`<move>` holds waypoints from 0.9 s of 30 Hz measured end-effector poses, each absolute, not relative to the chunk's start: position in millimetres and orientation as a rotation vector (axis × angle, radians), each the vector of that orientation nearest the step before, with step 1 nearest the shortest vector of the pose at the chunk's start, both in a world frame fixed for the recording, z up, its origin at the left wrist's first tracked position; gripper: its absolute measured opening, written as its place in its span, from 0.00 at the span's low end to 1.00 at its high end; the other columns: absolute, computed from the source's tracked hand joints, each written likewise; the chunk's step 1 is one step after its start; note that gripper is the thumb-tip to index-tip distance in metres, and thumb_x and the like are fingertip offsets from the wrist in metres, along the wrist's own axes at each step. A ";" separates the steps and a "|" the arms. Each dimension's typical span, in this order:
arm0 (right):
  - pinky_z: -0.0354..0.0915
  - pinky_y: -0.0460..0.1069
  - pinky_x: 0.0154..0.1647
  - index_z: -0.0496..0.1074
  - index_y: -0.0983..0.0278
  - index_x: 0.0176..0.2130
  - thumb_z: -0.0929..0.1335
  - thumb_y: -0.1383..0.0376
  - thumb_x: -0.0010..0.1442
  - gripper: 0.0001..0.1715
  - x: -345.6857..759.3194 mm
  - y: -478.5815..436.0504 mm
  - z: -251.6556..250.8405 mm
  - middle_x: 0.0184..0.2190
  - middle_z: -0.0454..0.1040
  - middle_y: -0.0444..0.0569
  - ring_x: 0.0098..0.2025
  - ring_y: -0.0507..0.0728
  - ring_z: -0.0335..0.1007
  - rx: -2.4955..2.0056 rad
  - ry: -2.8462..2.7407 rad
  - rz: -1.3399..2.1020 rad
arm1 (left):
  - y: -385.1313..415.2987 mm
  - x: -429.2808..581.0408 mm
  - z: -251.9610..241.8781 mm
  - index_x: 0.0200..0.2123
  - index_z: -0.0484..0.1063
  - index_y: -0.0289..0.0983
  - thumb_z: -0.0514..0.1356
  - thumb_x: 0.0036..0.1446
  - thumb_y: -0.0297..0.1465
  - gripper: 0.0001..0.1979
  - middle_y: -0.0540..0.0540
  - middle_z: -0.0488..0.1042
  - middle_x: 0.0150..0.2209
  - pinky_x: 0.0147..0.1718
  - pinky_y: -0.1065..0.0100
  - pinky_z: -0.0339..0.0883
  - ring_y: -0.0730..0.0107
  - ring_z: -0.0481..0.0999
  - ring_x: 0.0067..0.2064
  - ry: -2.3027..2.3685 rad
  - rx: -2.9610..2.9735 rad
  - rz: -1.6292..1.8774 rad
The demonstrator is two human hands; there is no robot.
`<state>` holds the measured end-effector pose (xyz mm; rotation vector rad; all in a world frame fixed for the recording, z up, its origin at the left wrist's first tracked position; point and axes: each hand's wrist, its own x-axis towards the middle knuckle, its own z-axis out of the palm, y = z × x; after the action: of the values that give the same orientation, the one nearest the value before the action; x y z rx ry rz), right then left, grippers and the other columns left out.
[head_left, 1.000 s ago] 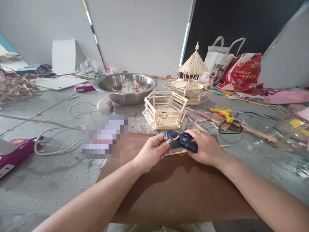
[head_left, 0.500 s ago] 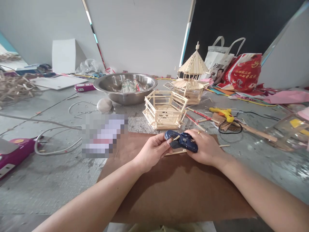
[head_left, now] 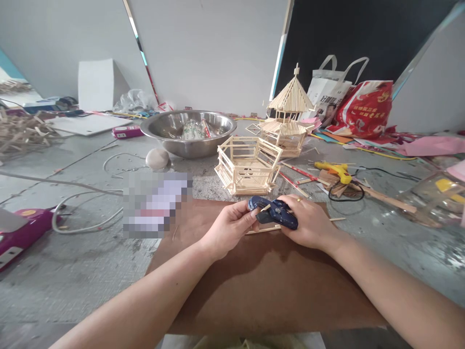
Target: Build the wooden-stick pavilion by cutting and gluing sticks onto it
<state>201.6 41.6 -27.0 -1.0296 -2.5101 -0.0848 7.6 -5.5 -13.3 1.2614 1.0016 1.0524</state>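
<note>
My right hand is wrapped around a dark blue hand cutter, whose head points left. A thin wooden stick shows across the cutter's jaws. My left hand is closed, thumb and fingers pinching the stick right at the cutter's head; the fingertips partly hide it. Under both hands a longer stick lies on the brown board. Just beyond stands an open six-sided stick frame, and behind it a stick pagoda with a pointed roof.
A steel basin stands behind on the left, near a round white object. To the right lie a yellow glue gun with a dark cord and a clear plastic container. A purple power strip with a grey cable is at left.
</note>
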 end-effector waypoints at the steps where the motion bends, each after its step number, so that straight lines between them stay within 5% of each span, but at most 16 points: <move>1: 0.62 0.51 0.40 0.61 0.67 0.44 0.63 0.65 0.44 0.24 201.7 41.8 -27.2 0.39 0.69 0.54 0.40 0.59 0.66 -1.030 -2.508 -0.087 | -5.5 7.6 -13.6 0.23 0.63 0.34 0.55 0.50 0.38 0.13 0.55 0.63 0.18 0.19 0.75 0.46 0.83 0.52 0.19 1.002 1.261 1.053; 27: 0.62 0.51 0.39 0.61 0.67 0.44 0.63 0.65 0.44 0.25 201.4 41.9 -25.6 0.39 0.69 0.54 0.40 0.59 0.65 -1.041 -2.518 -0.097 | -5.4 7.5 -13.0 0.24 0.63 0.34 0.55 0.50 0.38 0.13 0.54 0.64 0.19 0.20 0.75 0.46 0.83 0.53 0.19 1.011 1.268 1.045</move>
<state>201.4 41.9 -25.6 -1.0406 -2.5180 -0.0967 7.5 -5.4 -13.0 1.2679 1.0110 1.0452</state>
